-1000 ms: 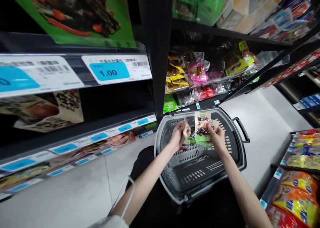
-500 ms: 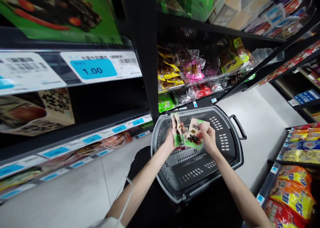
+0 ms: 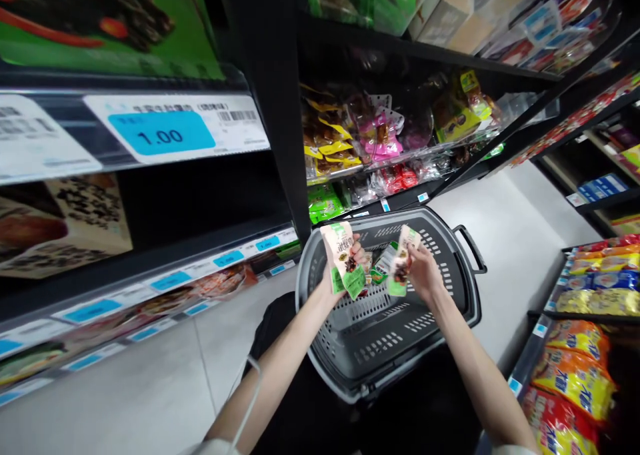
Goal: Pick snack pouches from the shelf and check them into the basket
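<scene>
Both my hands are over a grey plastic shopping basket (image 3: 465, 295) on the floor in front of me. My left hand (image 3: 345, 278) grips a small beige and green snack packet (image 3: 343, 254), held upright with its printed face toward me. My right hand (image 3: 419, 272) is closed on another small packet (image 3: 401, 263) of the same kind, turned edge-on. A few more small packets (image 3: 383, 268) lie in the basket just under my hands.
Black shop shelves stand close on the left with blue price tags (image 3: 163, 135). Behind the basket a shelf holds yellow, pink and red snack bags (image 3: 370, 142). On the right a low rack (image 3: 575, 368) carries orange and yellow bags. Pale floor (image 3: 505, 228) runs between them.
My hands have drawn apart over the basket. The left packet has turned its face toward me, and the right packet has turned edge-on. My view has shifted slightly right.
</scene>
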A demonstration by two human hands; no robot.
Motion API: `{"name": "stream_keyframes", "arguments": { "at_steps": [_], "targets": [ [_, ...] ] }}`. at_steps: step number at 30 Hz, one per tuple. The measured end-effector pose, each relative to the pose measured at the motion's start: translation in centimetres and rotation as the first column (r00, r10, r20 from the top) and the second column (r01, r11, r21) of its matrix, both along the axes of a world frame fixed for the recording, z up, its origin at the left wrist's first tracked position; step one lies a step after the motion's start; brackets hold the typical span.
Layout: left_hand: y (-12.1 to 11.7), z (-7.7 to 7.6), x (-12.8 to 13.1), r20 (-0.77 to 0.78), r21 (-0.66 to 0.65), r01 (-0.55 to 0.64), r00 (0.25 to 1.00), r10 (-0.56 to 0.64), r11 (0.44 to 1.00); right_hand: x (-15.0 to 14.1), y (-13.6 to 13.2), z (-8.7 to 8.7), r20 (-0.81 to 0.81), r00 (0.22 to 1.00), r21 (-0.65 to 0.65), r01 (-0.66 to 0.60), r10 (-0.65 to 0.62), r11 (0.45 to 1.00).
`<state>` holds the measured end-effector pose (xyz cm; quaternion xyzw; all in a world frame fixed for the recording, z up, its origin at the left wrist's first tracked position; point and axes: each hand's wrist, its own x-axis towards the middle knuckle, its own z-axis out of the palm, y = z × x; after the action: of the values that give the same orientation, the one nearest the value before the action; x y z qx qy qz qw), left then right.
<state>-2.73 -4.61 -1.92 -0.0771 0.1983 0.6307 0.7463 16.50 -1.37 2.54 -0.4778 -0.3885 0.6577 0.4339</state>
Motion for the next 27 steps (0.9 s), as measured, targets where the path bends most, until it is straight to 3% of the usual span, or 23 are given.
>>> {"name": "stream_keyframes", "arguments": {
  "at_steps": [4,7,14,17,20,22,23,27],
  "targets": [
    [-0.1,-0.2,-0.1,0.039,0.018,0.005,0.999,-0.005,1.0,0.9,-0.2,1.2,-0.236,0.971,0.005,-0.026,0.026,1.0],
    [-0.1,-0.5,-0.2,0.059,0.032,0.013,0.998,-0.015,0.999,1.1,-0.5,1.3,-0.237,0.971,0.04,-0.021,0.03,0.999],
    [-0.2,-0.6,0.0,0.005,0.037,0.024,1.0,-0.025,0.999,0.9,-0.1,1.2,-0.051,0.999,0.078,0.009,-0.005,0.997],
    [-0.1,-0.5,0.0,-0.061,0.028,0.023,0.998,-0.021,0.999,0.9,0.2,1.2,0.073,0.994,0.146,0.074,-0.086,0.987],
    [-0.2,-0.3,0.0,-0.157,0.015,0.024,0.987,-0.021,1.0,1.3,0.3,1.2,0.378,0.883,0.371,0.131,-0.279,0.919],
    [-0.2,-0.3,0.1,-0.234,0.01,0.026,0.972,-0.023,1.0,1.5,0.1,1.2,0.53,0.762,0.491,0.083,-0.372,0.867],
    [-0.3,-0.4,0.2,-0.275,0.01,0.028,0.961,-0.024,1.0,1.4,0.0,1.2,0.557,0.737,0.514,0.056,-0.382,0.856],
    [-0.5,-1.4,1.1,-0.467,0.008,0.011,0.884,-0.006,1.0,-0.5,-1.3,1.1,0.57,0.779,0.482,-0.059,-0.261,0.874]
  ]
}}
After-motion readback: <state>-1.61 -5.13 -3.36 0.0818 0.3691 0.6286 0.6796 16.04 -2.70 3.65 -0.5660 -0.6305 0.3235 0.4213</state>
